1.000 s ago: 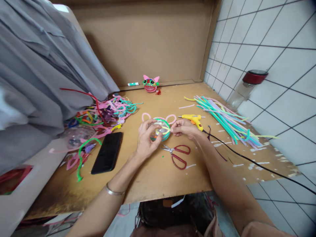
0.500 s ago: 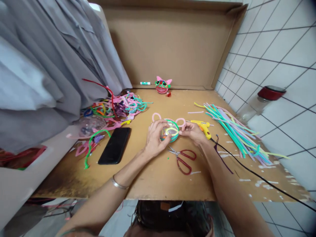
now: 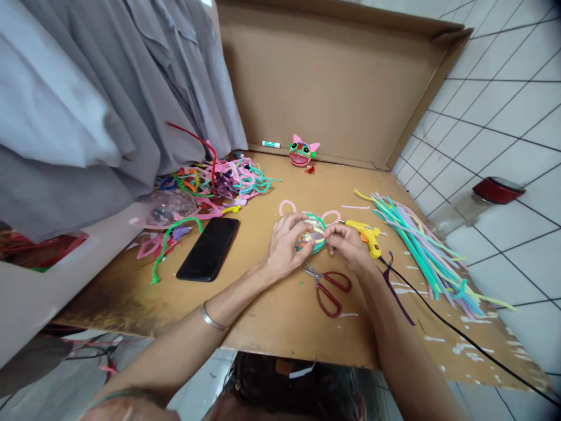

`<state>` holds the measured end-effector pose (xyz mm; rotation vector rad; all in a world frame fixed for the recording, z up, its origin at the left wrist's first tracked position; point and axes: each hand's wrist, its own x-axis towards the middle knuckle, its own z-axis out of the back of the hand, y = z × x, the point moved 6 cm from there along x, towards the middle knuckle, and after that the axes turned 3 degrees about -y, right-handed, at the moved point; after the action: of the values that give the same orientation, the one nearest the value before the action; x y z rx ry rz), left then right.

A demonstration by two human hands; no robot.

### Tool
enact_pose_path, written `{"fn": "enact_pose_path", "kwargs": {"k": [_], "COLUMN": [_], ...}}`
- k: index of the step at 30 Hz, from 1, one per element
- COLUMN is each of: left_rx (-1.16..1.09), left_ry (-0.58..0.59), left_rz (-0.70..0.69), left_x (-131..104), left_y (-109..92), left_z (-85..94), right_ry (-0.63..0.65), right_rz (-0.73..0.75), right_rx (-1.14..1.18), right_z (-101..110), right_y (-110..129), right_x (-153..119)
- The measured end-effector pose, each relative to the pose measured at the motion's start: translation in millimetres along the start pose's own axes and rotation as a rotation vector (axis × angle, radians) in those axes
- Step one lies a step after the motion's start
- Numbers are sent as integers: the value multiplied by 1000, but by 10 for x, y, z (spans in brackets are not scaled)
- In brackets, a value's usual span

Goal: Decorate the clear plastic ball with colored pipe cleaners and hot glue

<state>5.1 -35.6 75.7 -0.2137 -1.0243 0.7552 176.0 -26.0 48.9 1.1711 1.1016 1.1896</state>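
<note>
Centrally, both bare hands meet over a small round craft piece [image 3: 316, 248] near the middle of the tabletop [image 3: 272, 316]. The left hand [image 3: 287, 244] reaches in with its back upward, half curled, thumb and fingers around the left side of the piece. The right hand [image 3: 348, 242] comes from the other side, its thumb and forefinger pinched together on the right end of a pale yellow loop [image 3: 319, 239]. The piece is round, with no clear long axis; green and teal fuzzy stems ring it, and two pink loops stand out from its far edge, away from the person, spread left and right. The fingers hide part of it. Just nearer the person, open red-handled scissors [image 3: 319, 276] point their blades up-left, toward the left thumb. Close by the right hand lies a yellow glue gun [image 3: 367, 234], nozzle facing left, its black cord [image 3: 456, 327] trailing to the lower right. Farther right, a slanting bundle of pastel fuzzy stems [image 3: 414, 242] lies near a red-lidded jar [image 3: 499, 190]. To the left are a black phone [image 3: 208, 249] and a tangled colourful heap [image 3: 230, 178]. At the back, a pink-eared figure [image 3: 300, 153] sits before a cardboard panel [image 3: 328, 88].
</note>
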Motion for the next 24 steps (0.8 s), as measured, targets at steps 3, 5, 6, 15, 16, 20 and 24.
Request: {"fn": "enact_pose_path", "kwargs": {"k": [3,5,6,15,16,20,24], "left_rx": [-9,-18,-19,-98,-137,-297,-368], "left_ry": [-14,-20,-21,-45,-44,-34,-132], "left_rz": [-6,-19,-25,-68,-70,-15,128], "left_x": [-2,-4,-5,4,6,20,55], "left_y": [8,0,-6,-25,-23,-13,76], "left_z": [4,3,1,-7,-3,30,123], "right_ry": [1,-3,-16,-211,-201,-150,-151], "right_rz": [24,65,94,182,186,177,181], "right_rx": [-112,-183,-220,-404,-386,-342,-352], "right_z": [-9,-28,-39,-50,-49,-53,-72], "right_y": [74,132,160,115,116,138,172], "right_x": [-29,-55,-66,-65,-58,-45,-66]}}
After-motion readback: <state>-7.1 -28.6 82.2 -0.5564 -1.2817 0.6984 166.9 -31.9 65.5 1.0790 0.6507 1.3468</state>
